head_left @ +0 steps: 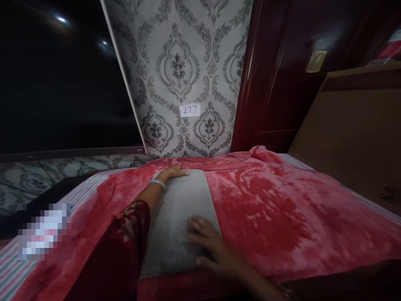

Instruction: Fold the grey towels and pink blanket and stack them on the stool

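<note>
Patterned grey wallpaper (pixel 188 62) fills the top middle of the frame, with a little white label (pixel 189 110) reading 277 stuck on it, and a dark red wooden door (pixel 275 75) stands to its right. Below all that we've got a bed covered by a fuzzy red blanket (pixel 282 209), with a striped sheet (pixel 19 267) peeking out at the lower left edge.

So the bit that matters: a grey towel (pixel 181 217) lies on the blanket in the lower middle of the frame, and its long axis runs away from us, near edge at the bottom, far edge up toward the wall. Our left hand (pixel 173 172) is stretched out to the far left corner, flat, palm down, fingers spread on the cloth, not pinching anything as far as we can see. A silver bracelet (pixel 157 183) sits on that wrist above the dark red sleeve (pixel 125 242). Our right hand (pixel 208 244) rests on the near right part of the towel, also open and pressing flat, a bit blurred. It's clearly the nearer one; the left covers the far end.
</note>
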Demonstrator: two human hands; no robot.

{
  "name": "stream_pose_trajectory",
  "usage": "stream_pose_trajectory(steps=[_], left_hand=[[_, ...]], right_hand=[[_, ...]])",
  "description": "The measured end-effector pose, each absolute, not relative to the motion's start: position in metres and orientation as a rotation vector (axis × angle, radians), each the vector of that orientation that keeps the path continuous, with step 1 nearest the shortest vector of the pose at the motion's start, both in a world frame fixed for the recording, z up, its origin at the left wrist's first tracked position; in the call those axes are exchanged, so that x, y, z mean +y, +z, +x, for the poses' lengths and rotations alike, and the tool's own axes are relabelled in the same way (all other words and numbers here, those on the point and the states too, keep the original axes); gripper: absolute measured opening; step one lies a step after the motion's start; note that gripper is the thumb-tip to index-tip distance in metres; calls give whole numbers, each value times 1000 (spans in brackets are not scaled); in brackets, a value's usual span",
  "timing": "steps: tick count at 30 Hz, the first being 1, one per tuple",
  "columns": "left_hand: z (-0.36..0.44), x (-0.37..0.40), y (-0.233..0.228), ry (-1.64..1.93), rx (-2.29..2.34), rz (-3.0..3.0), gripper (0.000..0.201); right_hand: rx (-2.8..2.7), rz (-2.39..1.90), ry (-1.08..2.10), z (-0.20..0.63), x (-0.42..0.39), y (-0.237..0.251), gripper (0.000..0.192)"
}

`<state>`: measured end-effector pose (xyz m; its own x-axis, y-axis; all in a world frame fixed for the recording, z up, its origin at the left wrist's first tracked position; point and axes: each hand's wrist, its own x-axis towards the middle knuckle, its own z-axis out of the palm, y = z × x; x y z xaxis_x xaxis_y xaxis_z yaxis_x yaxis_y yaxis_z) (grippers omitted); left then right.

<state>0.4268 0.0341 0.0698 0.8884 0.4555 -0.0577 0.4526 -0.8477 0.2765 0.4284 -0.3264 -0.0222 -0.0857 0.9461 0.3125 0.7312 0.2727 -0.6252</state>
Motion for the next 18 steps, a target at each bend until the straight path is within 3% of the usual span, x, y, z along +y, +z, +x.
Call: stream_pose_trajectory(steps=[3,6,8,10,14,18], left_hand=[[423,29,95,-34,691,2789,63],[416,17,124,1,684,2830,56],[406,5,147,104,618,2879,54],[393,-10,175,252,530,2920,54],[363,-40,236,500,473,2958,50],[340,-58,285,600,452,2961,45]], right_hand=[[-1332,-1608,210,455,-313,-45,78],[-1016,-1543,438,474,-302,-49,102],[-956,-1406,633,475,-299,-40,109],[-922,-1269,767,466,-302,-27,104],[-834,-1174,993,439,-307,-8,73],[-748,-1336,829,450,-305,18,51]])
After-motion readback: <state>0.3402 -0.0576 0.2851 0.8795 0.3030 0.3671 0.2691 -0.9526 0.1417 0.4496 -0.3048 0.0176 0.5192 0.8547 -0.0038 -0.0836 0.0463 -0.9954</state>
